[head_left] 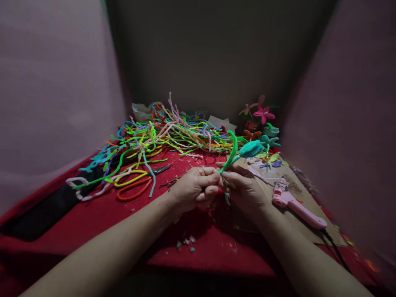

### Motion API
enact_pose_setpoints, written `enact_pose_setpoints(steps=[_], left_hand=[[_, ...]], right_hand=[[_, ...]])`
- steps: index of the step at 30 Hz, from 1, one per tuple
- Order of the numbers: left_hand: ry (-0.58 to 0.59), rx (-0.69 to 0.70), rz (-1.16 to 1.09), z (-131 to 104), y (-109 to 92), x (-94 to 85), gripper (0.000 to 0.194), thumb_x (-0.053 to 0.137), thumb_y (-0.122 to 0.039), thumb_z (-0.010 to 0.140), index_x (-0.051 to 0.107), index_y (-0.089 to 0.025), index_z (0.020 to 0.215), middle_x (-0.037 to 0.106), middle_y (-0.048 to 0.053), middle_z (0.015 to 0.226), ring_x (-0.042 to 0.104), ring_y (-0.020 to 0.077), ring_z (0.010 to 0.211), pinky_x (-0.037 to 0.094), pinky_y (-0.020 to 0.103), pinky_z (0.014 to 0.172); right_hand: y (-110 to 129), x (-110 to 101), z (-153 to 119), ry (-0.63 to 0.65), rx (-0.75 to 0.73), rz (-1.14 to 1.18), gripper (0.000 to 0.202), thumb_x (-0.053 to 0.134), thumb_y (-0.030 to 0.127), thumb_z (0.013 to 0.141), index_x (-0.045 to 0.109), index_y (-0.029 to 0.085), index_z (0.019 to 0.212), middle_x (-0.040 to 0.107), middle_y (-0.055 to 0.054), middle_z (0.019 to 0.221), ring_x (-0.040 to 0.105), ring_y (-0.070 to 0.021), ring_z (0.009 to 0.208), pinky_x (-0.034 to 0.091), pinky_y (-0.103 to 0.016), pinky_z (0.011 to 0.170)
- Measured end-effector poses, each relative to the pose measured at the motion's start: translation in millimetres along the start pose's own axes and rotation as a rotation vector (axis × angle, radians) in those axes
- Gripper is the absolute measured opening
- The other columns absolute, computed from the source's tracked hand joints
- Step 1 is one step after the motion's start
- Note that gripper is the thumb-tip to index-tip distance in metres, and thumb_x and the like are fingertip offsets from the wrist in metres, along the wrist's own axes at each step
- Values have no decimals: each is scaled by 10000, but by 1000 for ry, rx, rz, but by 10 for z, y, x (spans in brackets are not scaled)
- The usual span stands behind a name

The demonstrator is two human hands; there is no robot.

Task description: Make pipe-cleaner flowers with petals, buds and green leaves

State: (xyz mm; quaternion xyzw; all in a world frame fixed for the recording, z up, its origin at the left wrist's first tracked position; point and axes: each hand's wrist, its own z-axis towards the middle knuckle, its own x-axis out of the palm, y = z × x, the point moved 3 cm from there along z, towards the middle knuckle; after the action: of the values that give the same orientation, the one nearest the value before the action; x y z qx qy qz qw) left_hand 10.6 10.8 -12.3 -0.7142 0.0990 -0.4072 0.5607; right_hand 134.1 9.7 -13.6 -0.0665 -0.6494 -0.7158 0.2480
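Over the front of the table both hands meet on one pipe-cleaner flower, a teal closed bud [251, 149] on a short stem with a bright green leaf [232, 150] curving up beside it. My left hand [201, 183] is closed, its thumb and forefinger pinching at the base of the leaf and stem. Just to the right, my right hand [246, 187] is closed too, thumb and fingers gripping the stem below the bud. A teal stem end [227, 199] hangs beneath the hands. The exact join at the fingertips is partly hidden.
A tangled heap of coloured pipe cleaners [185, 132] covers the back of the red cloth [123, 227]. Scissors [136, 185] with red and yellow handles lie left. Right, a pink corded tool [300, 209] rests on a cardboard sheet [278, 222], with finished flowers [263, 114] behind.
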Motion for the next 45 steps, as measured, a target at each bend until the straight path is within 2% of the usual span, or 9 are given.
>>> enact_pose_setpoints(steps=[7,10,14,16,19,25,29,36,45], left_hand=[[85,-72,54,-22,-24,-5,172,491,-305,834,515,-154,756,322,-105,426,155,14,287,204,149,318],[-102,37,403,-24,-74,7,232,471,-360,835,498,-160,721,369,-78,468,242,35,336,206,165,347],[-436,378,1141,-65,-112,19,160,491,-320,826,545,-170,816,534,-8,644,472,97,559,353,210,544],[-474,465,1384,-76,-70,21,172,444,-296,851,555,-176,905,579,23,735,507,120,618,357,230,593],[-462,491,1481,-77,-26,2,195,380,-264,876,551,-173,853,554,15,688,468,108,563,330,226,566],[-428,383,1033,-51,-131,-6,199,432,-252,838,508,-165,677,424,-45,552,380,74,508,305,194,509],[-361,261,686,-37,-183,19,225,484,-243,798,442,-158,593,372,-70,484,296,43,426,243,173,427],[-204,93,274,-18,-119,2,226,589,-333,762,493,-148,677,400,-81,453,260,13,332,182,152,351],[69,-46,-90,-15,-13,-7,150,497,-265,847,522,-141,767,353,-99,441,139,-2,296,195,137,330]], right_hand=[[-23,-19,-4,-87,14,-1,60,701,180,590,642,173,582,494,37,522,364,-72,483,260,-235,480],[-31,-48,-4,-132,0,-49,50,695,199,614,648,186,600,504,33,552,366,-81,498,256,-240,479],[-6,-54,-26,-148,-39,-205,38,676,232,650,684,198,664,573,3,675,424,-106,573,279,-251,509],[-10,-54,-33,-163,-51,-230,61,680,260,652,683,200,666,552,15,636,397,-99,544,264,-253,500],[-53,-62,-30,-190,-36,-244,104,683,291,654,681,191,682,539,27,622,375,-87,529,256,-248,495],[-78,-32,-38,-181,-46,-181,168,717,283,639,694,195,780,609,7,752,443,-94,598,302,-238,525],[-49,-4,-48,-153,-30,-124,182,730,261,621,688,200,788,597,25,677,409,-79,546,302,-241,526],[-70,-39,13,-163,77,40,150,743,222,578,683,177,708,588,15,626,418,-73,526,281,-211,469],[-67,-28,-10,43,196,141,232,713,206,644,697,189,875,604,6,622,504,-78,550,370,-189,496]])
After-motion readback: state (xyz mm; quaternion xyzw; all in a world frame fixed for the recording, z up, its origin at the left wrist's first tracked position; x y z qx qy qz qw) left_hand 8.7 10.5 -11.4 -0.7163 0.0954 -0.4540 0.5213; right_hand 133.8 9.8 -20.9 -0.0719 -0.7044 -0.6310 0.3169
